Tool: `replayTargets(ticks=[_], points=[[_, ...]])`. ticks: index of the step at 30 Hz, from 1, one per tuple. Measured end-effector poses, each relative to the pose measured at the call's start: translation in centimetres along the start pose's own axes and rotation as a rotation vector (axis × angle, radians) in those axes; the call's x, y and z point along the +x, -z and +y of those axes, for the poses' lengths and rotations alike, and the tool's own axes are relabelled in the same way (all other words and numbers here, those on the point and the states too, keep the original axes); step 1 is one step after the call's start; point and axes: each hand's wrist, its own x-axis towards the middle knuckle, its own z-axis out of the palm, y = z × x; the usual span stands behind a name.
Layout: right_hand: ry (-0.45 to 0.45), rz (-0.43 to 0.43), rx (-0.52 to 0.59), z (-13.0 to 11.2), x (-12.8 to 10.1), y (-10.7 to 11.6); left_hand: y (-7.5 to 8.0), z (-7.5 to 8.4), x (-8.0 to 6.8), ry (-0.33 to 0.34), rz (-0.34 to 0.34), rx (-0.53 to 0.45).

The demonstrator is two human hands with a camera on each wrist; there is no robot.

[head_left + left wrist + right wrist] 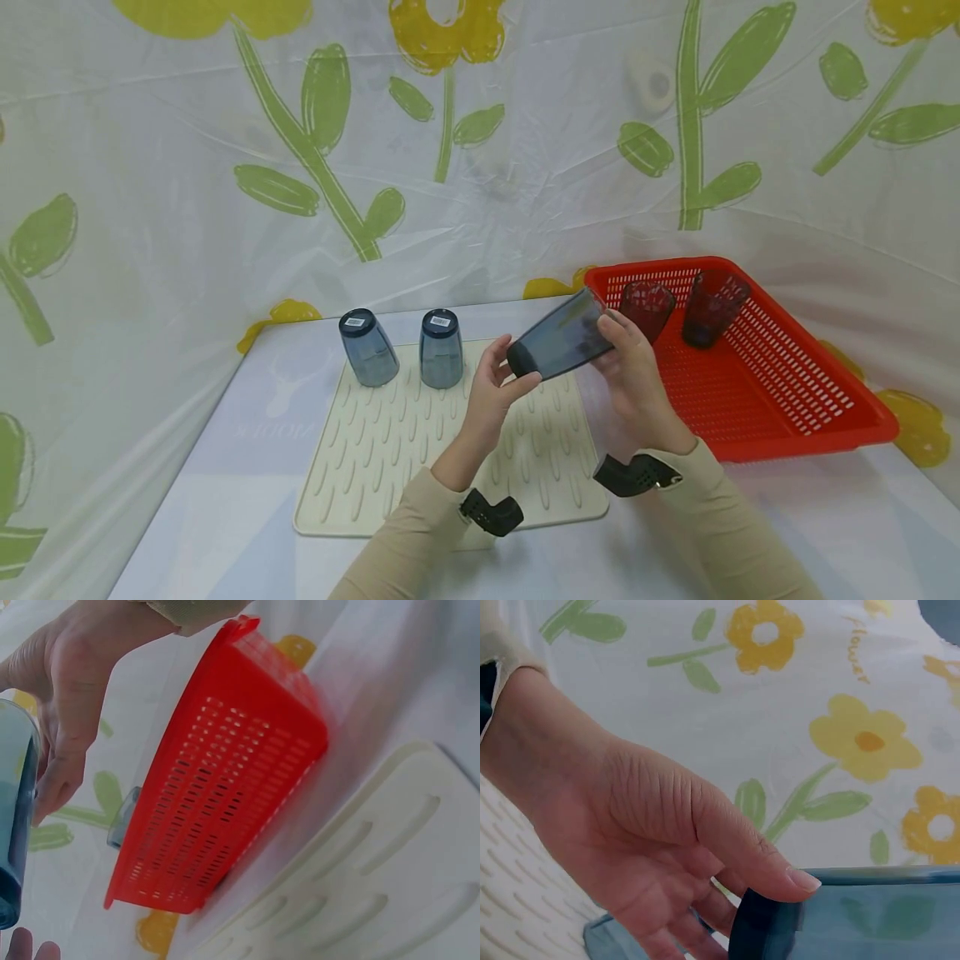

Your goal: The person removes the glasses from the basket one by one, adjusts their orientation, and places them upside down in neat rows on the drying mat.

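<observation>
Both hands hold one blue tinted drinking glass (562, 337), tilted in the air over the right part of a cream drying mat (390, 467). The left hand (491, 396) grips the dark, thick base, its thumb on one side and fingers on the other. The right hand (633, 367) grips the glass near its rim, which points up and right. In the right wrist view, the left thumb lies on the glass (870, 922) by its base. Two more blue glasses, the left glass (367, 346) and the other glass (441, 348), stand upside down on the mat with labels on their bases.
A red perforated plastic basket (780, 400) stands to the right of the mat. Inside it, toward the back, are two glasses, one glass (647, 307) beside the holding hand and another glass (712, 308) farther right. A flower-printed sheet (540, 200) hangs behind the table.
</observation>
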Motion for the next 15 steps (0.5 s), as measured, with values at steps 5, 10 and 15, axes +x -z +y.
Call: replayTargets(ticks=[5, 10, 15], points=[[0.021, -0.013, 0.018, 0.4, 0.0, -0.16, -0.02, -0.26, 0.02, -0.012, -0.026, -0.049], [0.045, -0.023, 0.045, 0.78, -0.01, -0.44, -0.31, -0.13, -0.12, -0.025, -0.036, -0.089], [0.054, -0.041, 0.05, 0.89, -0.1, -0.48, -0.44, 0.05, -0.06, -0.03, -0.05, -0.104]])
